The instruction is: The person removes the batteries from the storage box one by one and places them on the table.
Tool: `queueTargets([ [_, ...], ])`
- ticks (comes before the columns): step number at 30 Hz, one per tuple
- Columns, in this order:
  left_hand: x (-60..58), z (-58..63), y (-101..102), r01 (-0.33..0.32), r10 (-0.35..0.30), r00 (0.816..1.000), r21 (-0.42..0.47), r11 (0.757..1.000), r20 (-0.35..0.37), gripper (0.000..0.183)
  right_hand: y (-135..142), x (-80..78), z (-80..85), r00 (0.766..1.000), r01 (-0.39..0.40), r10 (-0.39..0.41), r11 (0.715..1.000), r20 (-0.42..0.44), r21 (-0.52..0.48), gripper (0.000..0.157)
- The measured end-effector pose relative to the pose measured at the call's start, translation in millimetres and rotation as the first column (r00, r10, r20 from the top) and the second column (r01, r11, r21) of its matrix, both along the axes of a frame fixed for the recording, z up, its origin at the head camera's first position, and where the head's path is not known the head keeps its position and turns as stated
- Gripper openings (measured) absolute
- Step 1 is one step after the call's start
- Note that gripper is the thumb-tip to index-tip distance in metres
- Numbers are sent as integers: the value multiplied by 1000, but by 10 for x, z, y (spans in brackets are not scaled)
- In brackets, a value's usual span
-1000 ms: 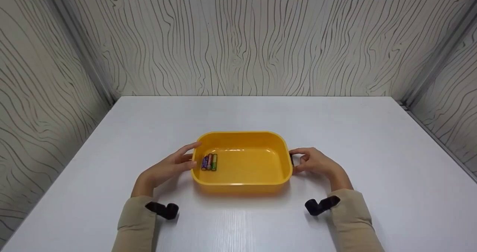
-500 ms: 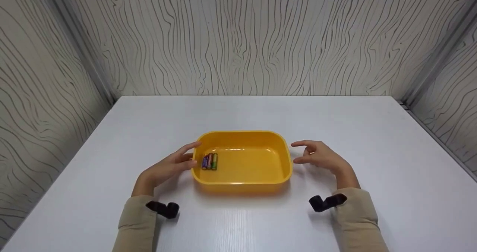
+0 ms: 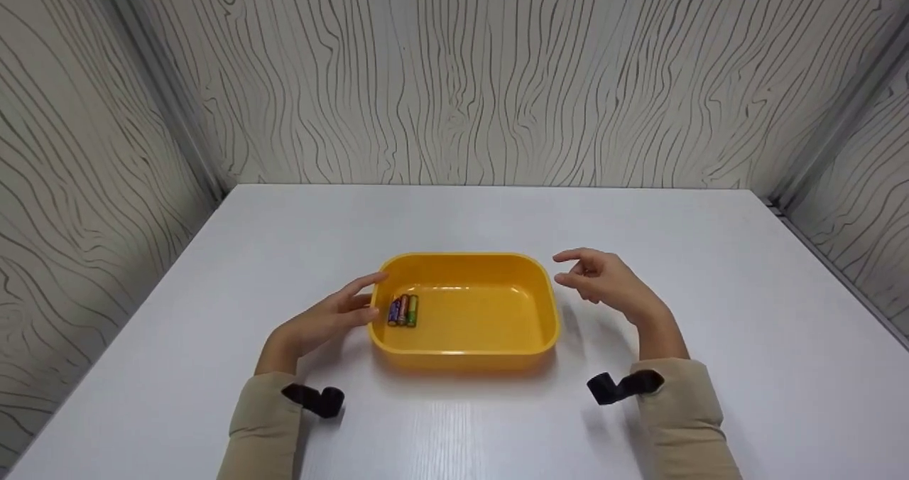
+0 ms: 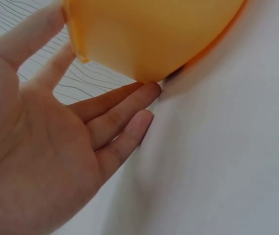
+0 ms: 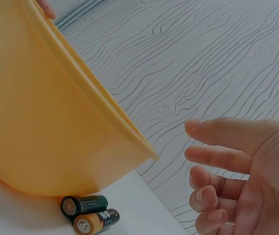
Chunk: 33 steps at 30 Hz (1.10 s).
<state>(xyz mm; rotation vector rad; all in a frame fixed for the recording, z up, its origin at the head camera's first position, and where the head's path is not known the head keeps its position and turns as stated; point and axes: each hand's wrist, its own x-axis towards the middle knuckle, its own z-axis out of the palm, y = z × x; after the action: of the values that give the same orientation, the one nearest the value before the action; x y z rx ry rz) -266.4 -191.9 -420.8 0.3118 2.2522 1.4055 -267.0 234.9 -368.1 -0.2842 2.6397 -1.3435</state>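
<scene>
A yellow tub (image 3: 469, 361) stands on the white table. My left hand (image 3: 323, 324) rests on its left end, index finger and thumb at the rim. In the left wrist view, the lower fingers (image 4: 124, 117) reach beneath the tub's curved wall. Inside, at the left, three batteries (image 3: 403, 310) lie side by side, purple, red and green. My right hand (image 3: 611, 281) hovers beyond the right rim, holding nothing, thumb and index extended, other fingers bent. Two more batteries, a dark green one (image 5: 84, 205) and a black-and-orange one (image 5: 97, 222), lie outside against the tub's wall, hidden in the head view.
Wood-grain patterned panels (image 3: 454, 75) enclose the table (image 3: 454, 217) at the back and both sides. Black camera mounts (image 3: 312, 400) stick out from both beige sleeves (image 3: 678, 402).
My right hand has let go of a dark thing at the tub's right side and moved up and away from it. The left hand stays at the rim.
</scene>
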Motion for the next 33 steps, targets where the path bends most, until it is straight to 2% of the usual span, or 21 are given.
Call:
queueTargets([
  [7,5,0,-3,-13,13,1000,-12,1000,3,61,-159,-8,65,1000,-31,31,1000,-1,-3,47],
  [21,-3,-11,4,6,-6,1000,28,1000,0,61,-466,39,138,982,-187,187,982,2,7,47],
  [27,1,-7,7,0,0,1000,10,1000,2,60,-657,65,123,954,-301,301,952,7,50,46],
  [33,10,-2,3,-10,10,1000,9,1000,7,60,-869,110,73,920,-385,392,904,-1,188,44],
])
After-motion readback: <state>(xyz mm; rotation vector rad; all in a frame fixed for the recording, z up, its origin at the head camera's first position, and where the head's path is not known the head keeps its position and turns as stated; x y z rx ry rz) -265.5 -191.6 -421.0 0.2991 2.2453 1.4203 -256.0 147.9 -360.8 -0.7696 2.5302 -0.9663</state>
